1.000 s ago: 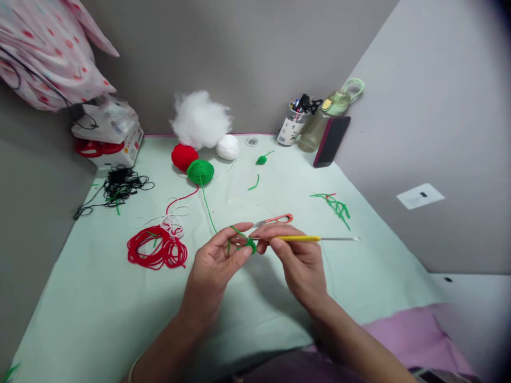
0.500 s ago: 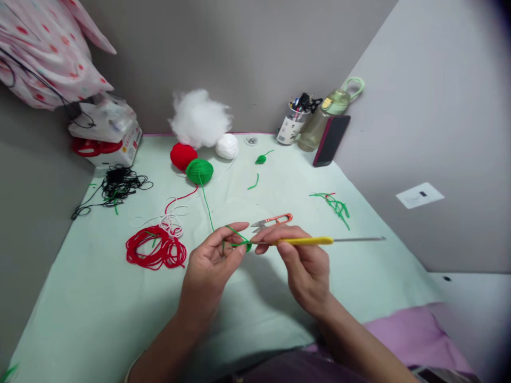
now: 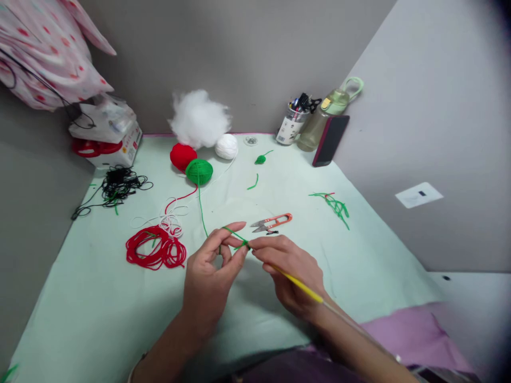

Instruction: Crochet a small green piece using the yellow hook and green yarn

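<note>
My left hand (image 3: 211, 268) pinches a small green crocheted piece (image 3: 246, 245) between thumb and finger, with green yarn looped over its raised index finger. The strand runs up to the green yarn ball (image 3: 199, 172). My right hand (image 3: 293, 268) is closed on a crochet hook (image 3: 299, 285) with a yellow handle. The hook's shaft slants down to the right over my forearm. Its working tip is hidden by the fingers, which meet the green piece. Just beyond my hands lie orange-handled thread snips (image 3: 273, 221).
Red (image 3: 183, 157) and white yarn balls (image 3: 226, 146) and white stuffing (image 3: 200, 118) sit at the back. Red yarn coils (image 3: 151, 247) and a black tangle (image 3: 122, 185) lie left. Green scraps (image 3: 337, 207), a phone (image 3: 331, 141), a bottle (image 3: 315, 127) and a pen cup (image 3: 292, 125) stand or lie right.
The hook's handle has swung from level to slanting down to the right. My right hand has turned and lowered, uncovering the snips and a small dark item beside them. The yarn strand has shifted left.
</note>
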`<state>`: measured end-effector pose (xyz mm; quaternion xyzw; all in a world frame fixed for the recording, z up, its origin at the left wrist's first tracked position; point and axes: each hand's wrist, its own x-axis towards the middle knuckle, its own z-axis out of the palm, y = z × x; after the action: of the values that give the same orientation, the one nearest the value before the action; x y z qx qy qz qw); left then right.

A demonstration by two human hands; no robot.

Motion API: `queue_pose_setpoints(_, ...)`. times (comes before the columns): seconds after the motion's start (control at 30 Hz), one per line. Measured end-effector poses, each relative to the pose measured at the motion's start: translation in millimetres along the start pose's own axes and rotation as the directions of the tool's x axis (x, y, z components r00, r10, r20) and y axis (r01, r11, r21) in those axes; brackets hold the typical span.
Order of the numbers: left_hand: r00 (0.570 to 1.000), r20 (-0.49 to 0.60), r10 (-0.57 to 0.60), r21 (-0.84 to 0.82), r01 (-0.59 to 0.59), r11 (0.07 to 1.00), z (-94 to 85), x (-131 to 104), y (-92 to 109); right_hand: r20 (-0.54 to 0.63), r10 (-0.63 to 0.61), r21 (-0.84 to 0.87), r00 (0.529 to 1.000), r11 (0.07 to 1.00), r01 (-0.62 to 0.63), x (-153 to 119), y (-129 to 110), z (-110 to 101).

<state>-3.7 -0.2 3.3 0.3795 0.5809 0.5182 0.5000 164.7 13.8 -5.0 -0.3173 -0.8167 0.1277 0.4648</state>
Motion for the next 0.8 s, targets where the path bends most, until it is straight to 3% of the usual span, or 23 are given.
queue_pose_setpoints(0.1, 0.988, 0.094, -0.119, -0.176, 0.134, 0.975, 1.8, 1, -1, 0.029, -0.011, -0.139, 1.0, 0.99, 0.015, -7, 2, 3)
queue_pose_setpoints(0.17, 0.957, 0.212, -0.2, -0.348, 0.265, 0.899, 2.0, 2, -2, 0.029, -0.012, -0.181, 1.0, 0.983, 0.017, -10, 2, 5)
queue_pose_setpoints(0.23, 0.9, 0.345, -0.268, -0.462, 0.411, 0.786, 0.8, 3, -1, -0.003, -0.017, -0.129, 1.0, 0.992, 0.016, -11, 2, 6)
queue_pose_setpoints(0.3, 0.865, 0.396, -0.309, -0.502, 0.486, 0.715, -1.4, 6, 1, -0.061, 0.035, 0.024, 0.998, 0.999, -0.033, -8, 2, 5)
queue_pose_setpoints(0.37, 0.884, 0.354, -0.306, -0.515, 0.457, 0.725, -3.4, 8, 3, -0.103, 0.178, 0.227, 0.979, 0.962, -0.151, -3, 1, 4)
queue_pose_setpoints(0.43, 0.919, 0.293, -0.264, -0.491, 0.381, 0.783, -4.1, 8, 2, -0.118, 0.335, 0.426, 0.935, 0.867, -0.257, 2, 1, 3)
queue_pose_setpoints(0.53, 0.943, 0.283, -0.178, -0.442, 0.293, 0.848, -2.3, 6, -2, -0.074, 0.433, 0.575, 0.898, 0.755, -0.316, 9, 0, 6)
queue_pose_setpoints(0.67, 0.952, 0.269, -0.144, -0.451, 0.256, 0.855, 1.9, 4, -7, -0.075, 0.37, 0.484, 0.926, 0.825, -0.29, 9, -1, 12)
queue_pose_setpoints(0.8, 0.941, 0.268, -0.206, -0.51, 0.32, 0.798, 5.2, 5, -5, -0.084, 0.177, 0.165, 0.981, 0.973, -0.162, -1, -3, 12)
